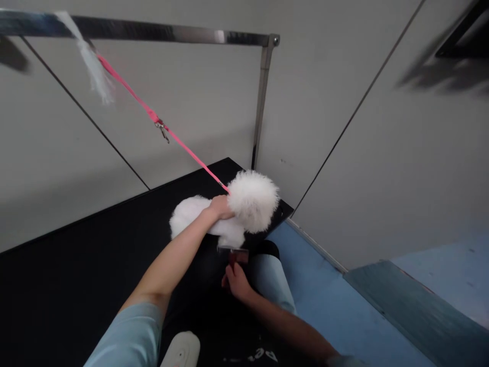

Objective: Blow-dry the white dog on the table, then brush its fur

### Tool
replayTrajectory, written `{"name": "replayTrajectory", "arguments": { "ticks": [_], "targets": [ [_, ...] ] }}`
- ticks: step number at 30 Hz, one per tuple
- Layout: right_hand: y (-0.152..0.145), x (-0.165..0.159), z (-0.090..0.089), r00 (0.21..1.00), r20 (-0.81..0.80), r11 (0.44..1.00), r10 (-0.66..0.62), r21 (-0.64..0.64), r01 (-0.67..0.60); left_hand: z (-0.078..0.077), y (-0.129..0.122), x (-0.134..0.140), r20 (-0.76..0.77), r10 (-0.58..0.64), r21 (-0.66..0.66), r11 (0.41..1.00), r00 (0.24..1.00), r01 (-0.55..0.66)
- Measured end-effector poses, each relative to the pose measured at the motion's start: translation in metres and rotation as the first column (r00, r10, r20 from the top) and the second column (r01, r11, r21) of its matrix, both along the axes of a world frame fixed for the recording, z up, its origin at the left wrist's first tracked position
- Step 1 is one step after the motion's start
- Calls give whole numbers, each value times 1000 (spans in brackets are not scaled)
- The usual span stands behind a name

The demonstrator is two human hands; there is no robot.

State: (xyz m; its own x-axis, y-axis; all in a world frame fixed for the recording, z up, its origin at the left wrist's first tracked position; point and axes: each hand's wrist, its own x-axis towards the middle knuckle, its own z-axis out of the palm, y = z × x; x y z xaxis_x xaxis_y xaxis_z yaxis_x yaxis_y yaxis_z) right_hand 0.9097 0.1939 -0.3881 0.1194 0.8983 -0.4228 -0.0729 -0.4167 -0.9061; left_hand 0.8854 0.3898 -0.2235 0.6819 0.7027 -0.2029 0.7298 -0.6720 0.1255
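Note:
A white fluffy dog (255, 201) is on a black table (95, 250), its round head toward the right. My left hand (221, 206) grips it behind the head, with the fingers partly buried in the fur. Below its body, my right hand (237, 281) is closed round the reddish handle of a slicker brush (239, 256). The brush's wide head is right by the fluffy lower end of a leg (231, 238); whether the pins touch the fur I cannot tell. A pink leash (191, 154) runs taut from the dog's neck up to the left.
A metal bar (171, 33) crosses above the table on an upright post (262, 97); the leash and a white tassel (89, 63) hang from it. A grey wall (362, 168) stands behind. Blue floor (317, 270) lies to the right. A whitish rounded object (181, 350) is near my front.

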Motion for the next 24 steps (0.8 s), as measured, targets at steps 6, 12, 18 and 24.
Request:
{"name": "replayTrajectory", "arguments": {
  "ticks": [6, 12, 18, 24],
  "targets": [
    [2, 6, -11, 989, 144, 993, 19, 115, -36, -2, -18, -3, 157, -14, 19, 1000, 988, 11],
    [4, 19, -23, 988, 156, 1000, 5, 6, -6, -50, -73, -60, 689, 276, -184, 961, 670, -206],
    [-3, 23, -35, 994, 88, 991, 60, -128, -49, -116, -69, -61, 628, 448, -577, 817, 636, -5],
    [-39, 19, -27, 978, 3, 947, 209, -251, -202, -128, -50, -39, 617, 566, -739, 656, 546, 155]
  ]
}}
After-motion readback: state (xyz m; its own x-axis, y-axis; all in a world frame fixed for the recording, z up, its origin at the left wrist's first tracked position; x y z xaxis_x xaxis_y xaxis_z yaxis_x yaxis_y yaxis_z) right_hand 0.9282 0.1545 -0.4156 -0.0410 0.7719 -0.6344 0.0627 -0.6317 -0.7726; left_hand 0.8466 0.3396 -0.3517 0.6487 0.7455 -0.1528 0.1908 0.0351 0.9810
